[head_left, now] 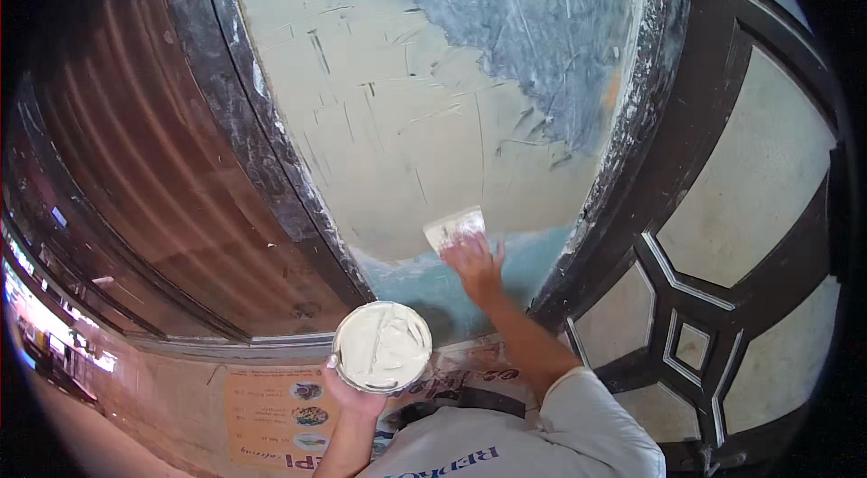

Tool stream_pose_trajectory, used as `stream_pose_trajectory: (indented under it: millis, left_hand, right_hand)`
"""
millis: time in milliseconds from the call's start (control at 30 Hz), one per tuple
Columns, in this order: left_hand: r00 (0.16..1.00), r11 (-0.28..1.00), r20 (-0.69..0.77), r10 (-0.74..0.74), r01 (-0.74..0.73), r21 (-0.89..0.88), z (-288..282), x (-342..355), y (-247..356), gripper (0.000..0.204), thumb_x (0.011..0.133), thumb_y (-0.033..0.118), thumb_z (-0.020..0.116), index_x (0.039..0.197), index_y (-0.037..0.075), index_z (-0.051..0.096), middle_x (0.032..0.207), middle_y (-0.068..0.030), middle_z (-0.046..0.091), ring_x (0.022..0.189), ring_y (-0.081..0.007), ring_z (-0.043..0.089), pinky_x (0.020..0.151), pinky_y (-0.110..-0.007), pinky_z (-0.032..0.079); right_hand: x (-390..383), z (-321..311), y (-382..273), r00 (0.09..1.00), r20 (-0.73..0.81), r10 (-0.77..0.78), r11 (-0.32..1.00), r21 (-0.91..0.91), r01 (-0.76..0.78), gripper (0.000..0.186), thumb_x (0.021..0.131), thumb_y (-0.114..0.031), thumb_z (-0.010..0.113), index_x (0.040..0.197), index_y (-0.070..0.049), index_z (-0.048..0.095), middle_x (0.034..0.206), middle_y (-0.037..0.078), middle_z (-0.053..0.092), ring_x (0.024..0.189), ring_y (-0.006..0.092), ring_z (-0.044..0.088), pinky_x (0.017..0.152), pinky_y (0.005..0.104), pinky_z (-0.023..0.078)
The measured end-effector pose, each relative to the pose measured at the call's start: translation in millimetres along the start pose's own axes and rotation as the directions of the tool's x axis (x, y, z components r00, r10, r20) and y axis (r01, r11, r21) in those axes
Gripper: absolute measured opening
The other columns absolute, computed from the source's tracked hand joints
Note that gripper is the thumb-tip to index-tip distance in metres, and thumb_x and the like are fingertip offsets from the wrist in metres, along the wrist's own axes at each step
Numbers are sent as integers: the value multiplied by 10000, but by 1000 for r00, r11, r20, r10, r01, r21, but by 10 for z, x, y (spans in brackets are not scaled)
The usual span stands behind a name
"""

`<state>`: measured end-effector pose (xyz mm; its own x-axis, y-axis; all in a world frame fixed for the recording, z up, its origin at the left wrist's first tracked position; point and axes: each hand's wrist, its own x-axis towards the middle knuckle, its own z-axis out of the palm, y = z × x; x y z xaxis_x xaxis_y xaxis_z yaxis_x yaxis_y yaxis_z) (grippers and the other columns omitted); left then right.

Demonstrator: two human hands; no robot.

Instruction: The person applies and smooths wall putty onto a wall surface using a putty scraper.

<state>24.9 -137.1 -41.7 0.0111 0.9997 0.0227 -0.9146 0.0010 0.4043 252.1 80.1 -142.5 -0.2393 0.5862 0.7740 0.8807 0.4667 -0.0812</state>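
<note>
Putty knife on the wall panel, putty can low and left of it.

My right hand (474, 263) grips the putty knife (454, 228), fingers closed round its handle, blade pressed flat to the wall panel (406, 117) at the lower edge of the pale putty coat. The blade's wide edge runs roughly left-right, tilted up to the right; the handle points down toward me. Bare blue patch (533, 252) lies right beside and under the blade, and a bigger grey-blue bare area (542, 36) sits well above, upper right. My left hand (354, 392) cups the open putty can (382, 346) from below, fingers wrapped on its rim, down-left of the knife and apart from it. Right hand is the one at the wall. Dark frame (623, 189) borders the panel on the right.
</note>
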Motion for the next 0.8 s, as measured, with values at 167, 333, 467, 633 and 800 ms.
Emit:
stream_pose_trajectory:
  millis: [167,333,467,633,800]
  left_hand:
    - [993,998,-104,60,-61,-3,-83,56,198,738,831,485,453,1408,27,412,1434,-172,442,1303,-350,440,1085,-485,366]
    - [996,997,-85,17,-10,80,-32,252,310,743,826,484,454,1417,37,406,1431,-176,444,1290,-359,450,1082,-491,368]
    - [999,999,-38,-28,29,28,31,416,408,754,813,480,467,1417,33,403,1432,-177,442,1288,-373,448,1076,-505,371]
    - [997,996,-10,-83,83,38,182,569,487,724,808,468,463,1379,24,452,1388,-178,491,1251,-363,490,1069,-497,386]
    - [996,997,-34,-78,78,8,171,678,604,703,814,455,431,1371,27,461,1372,-177,503,1240,-363,498,1062,-501,387]
  right_hand:
    - [-879,85,106,980,185,69,997,25,-75,273,825,-172,631,1080,-247,691,1246,20,586,1117,329,541,939,595,385]
    - [-208,-333,-21,817,359,450,445,704,-554,236,961,-154,502,1170,-79,581,1161,82,611,883,261,647,704,391,544]
    - [692,-1095,-423,683,565,463,-293,825,-483,276,992,-211,471,1214,-48,487,1180,127,579,1008,256,618,787,403,546]
    - [908,-1401,-733,805,450,387,-259,891,-373,290,990,-211,482,1229,-52,437,1169,139,564,1031,250,605,798,411,559]
    - [917,-1356,-921,847,391,361,-162,921,-355,287,983,-198,503,1217,-44,438,1156,131,565,1050,237,592,809,413,559]
